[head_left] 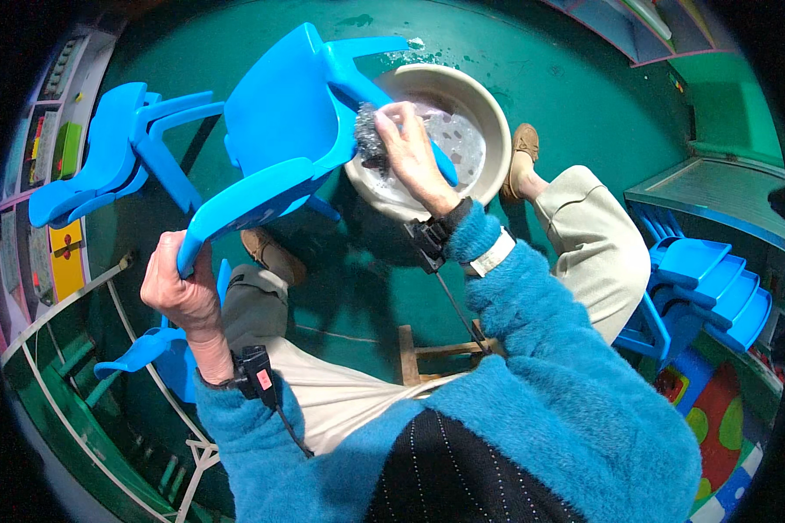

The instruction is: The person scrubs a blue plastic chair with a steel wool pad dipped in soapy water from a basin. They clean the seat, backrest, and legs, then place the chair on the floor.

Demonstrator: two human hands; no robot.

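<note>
A small blue plastic chair (279,113) is tipped on its side in front of me, one leg reaching down over a beige basin (499,131). With fingers wrapped round the edge of its backrest, my left hand (179,283) grips the chair at the lower left. My right hand (410,157) is closed on a grey steel wool scourer (371,138), pressed to the chair where a leg meets the seat. Cloudy, foamy water (449,131) lies in the basin below that hand. The palm sides of both hands are hidden.
Stacked blue chairs stand at the left (105,148) and right (706,283). Another blue chair (161,353) is beside a white metal frame (105,279). Shelves (39,148) line the left wall. Part of a wooden stool (407,353) shows beneath me. Water spots wet the green floor (497,39).
</note>
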